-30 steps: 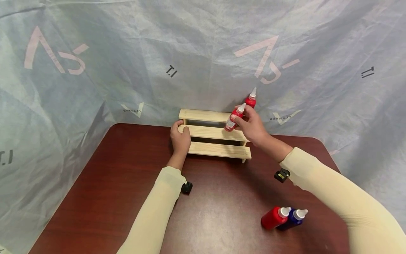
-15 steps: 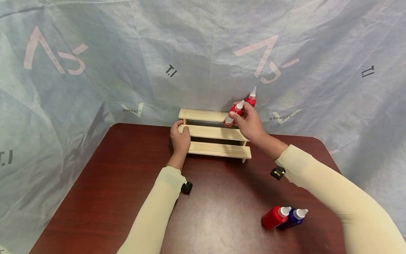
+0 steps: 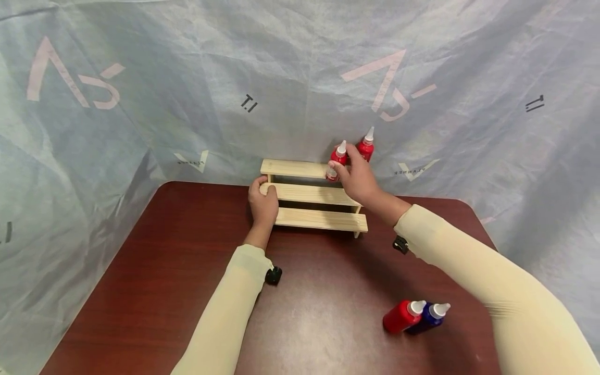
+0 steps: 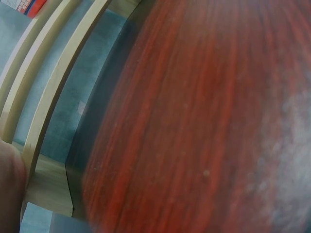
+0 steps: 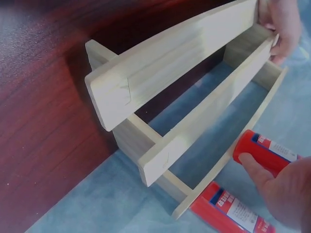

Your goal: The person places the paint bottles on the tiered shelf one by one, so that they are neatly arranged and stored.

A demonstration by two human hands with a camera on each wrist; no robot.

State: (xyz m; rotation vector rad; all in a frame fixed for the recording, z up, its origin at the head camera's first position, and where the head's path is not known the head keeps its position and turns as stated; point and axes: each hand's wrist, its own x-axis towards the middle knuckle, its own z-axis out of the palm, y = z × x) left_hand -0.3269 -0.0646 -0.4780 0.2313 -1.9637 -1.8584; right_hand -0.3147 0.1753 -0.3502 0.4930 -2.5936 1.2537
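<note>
Your right hand (image 3: pixel 358 179): thumb and fingers (image 5: pixel 255 170) wrapped about a held bottle (image 3: pixel 338 156), red, pale-labelled, white nozzle upward; its base is at the top tier (image 3: pixel 295 168) of the wooden rack (image 3: pixel 311 193), right of the middle; whether it bears weight there or is just above, you cannot tell from these views. Your left hand (image 3: pixel 263 205): fingers curled round the left end of the rack, thumb on the middle tier; apparently a steadying grip.

Beside the held bottle, to its right: one shelved bottle (image 3: pixel 366 150), red, white nozzle, upright at the right end of the top tier; lower part masked by your right hand in the head view, base seen meeting the tier in the right wrist view.

Farther out, near right on the table (image 3: pixel 304 291): one large red bottle (image 3: pixel 397 317) and one blue bottle (image 3: pixel 427 320), close together, both white-capped; the rack itself at the far edge, before a grey sheet (image 3: pixel 281 62).

Progress, as judged: one bottle placed; a second at or close to its place, not yet released; the table pair unshelved, presumably left to do; middle and lower tiers bear no bottles.
</note>
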